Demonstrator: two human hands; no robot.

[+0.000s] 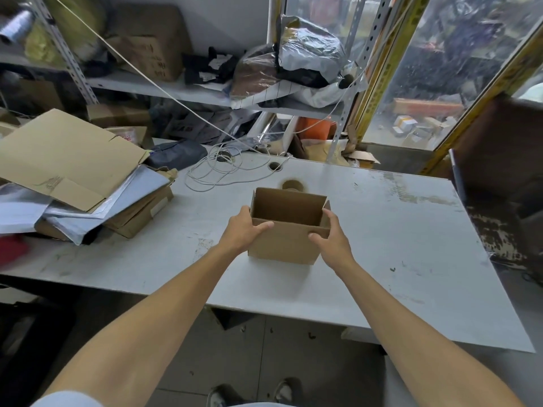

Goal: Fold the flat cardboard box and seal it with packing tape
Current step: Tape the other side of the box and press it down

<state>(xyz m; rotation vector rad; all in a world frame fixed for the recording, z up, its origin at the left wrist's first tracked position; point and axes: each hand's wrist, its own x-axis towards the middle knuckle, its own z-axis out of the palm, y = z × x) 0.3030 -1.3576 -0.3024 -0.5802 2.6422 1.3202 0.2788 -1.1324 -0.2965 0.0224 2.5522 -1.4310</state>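
Steadying the box (283,242) mid-worktop (411,230), the left hand (244,230) and right hand (332,236) each grasp a side; uneven squeezing could skew its walls before taping.

Open cardboard box (286,240) upright on table (411,245); left hand (245,229), right hand (330,235) grip its sides.
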